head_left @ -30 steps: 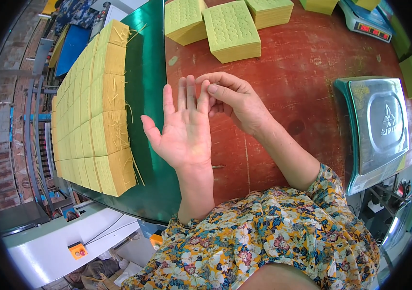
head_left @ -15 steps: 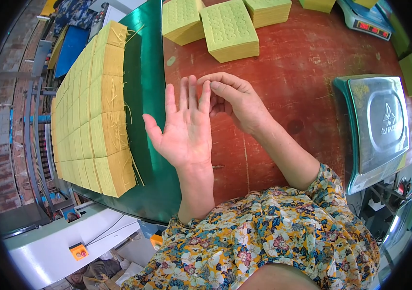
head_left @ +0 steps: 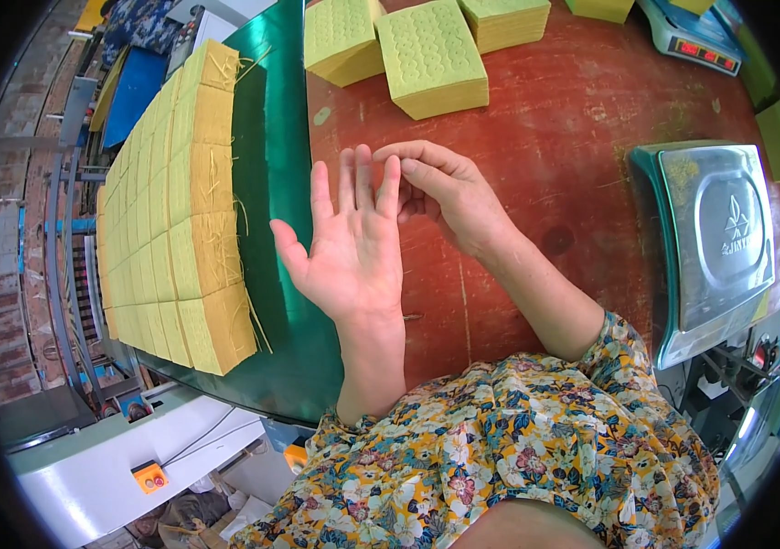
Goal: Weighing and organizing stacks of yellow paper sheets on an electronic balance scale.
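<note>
My left hand (head_left: 351, 252) is raised palm up over the seam between the green surface and the red table, fingers stretched out and nothing lying on the palm. My right hand (head_left: 448, 197) meets it from the right, with thumb and forefinger closed around the tip of the left little finger (head_left: 389, 188). The other right fingers curl behind and are partly hidden. Beyond the hands stands a stack of yellow embossed paper (head_left: 433, 55), the nearest of several on the red table.
A large block of yellow paper stacks (head_left: 166, 210) with frayed edges covers the green surface (head_left: 285, 229) at left. On the red table (head_left: 555, 119), a scale with a metal plate (head_left: 719, 238) stands at right; another scale (head_left: 696, 41) with a lit display is far right.
Almost nothing differs. Both hands keep the same pose and touch, and the view has shifted very slightly.
</note>
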Available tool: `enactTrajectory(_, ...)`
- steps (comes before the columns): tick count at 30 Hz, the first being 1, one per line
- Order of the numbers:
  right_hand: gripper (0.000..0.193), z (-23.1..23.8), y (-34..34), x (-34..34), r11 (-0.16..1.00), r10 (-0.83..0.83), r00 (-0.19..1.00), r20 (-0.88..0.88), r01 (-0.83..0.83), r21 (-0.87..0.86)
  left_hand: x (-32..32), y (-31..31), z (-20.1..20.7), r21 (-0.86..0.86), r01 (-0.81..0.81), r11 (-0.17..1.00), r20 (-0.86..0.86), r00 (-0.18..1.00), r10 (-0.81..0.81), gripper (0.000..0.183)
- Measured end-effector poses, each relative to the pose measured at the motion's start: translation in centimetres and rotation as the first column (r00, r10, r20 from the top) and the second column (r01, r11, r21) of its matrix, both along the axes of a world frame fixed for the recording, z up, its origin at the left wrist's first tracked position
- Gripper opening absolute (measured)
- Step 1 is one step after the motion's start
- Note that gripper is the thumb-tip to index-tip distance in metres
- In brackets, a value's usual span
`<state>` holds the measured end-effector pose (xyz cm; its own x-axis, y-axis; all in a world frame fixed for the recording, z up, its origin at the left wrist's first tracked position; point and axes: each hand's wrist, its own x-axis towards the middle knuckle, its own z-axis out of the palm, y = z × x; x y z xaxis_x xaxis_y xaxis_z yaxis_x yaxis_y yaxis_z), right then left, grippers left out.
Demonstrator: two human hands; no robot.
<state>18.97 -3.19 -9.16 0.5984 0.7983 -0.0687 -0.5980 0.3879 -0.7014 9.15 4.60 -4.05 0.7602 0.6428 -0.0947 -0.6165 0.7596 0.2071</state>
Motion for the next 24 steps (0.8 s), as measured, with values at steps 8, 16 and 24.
enactTrajectory(8,0.026,0.2,-0.5,-0.1,0.998,0.044,0.999,-0.006,-0.043,0.047,0.1,-0.5,-0.1,0.183,-0.036,0.982,0.035,0.999,0.030,0.087)
enactTrajectory(16,0.022,-0.3,-0.8,0.4,0.998,0.046,0.996,-0.077,-0.042,0.054,-0.1,-0.3,0.2,-0.014,0.058,0.998,-0.001,0.998,-0.058,0.089)
enactTrajectory(24,0.017,-0.1,-1.1,0.9,0.998,0.054,0.995,-0.083,-0.051,0.038,-0.6,0.5,0.1,-0.268,0.122,0.955,0.073,0.992,-0.107,0.085)
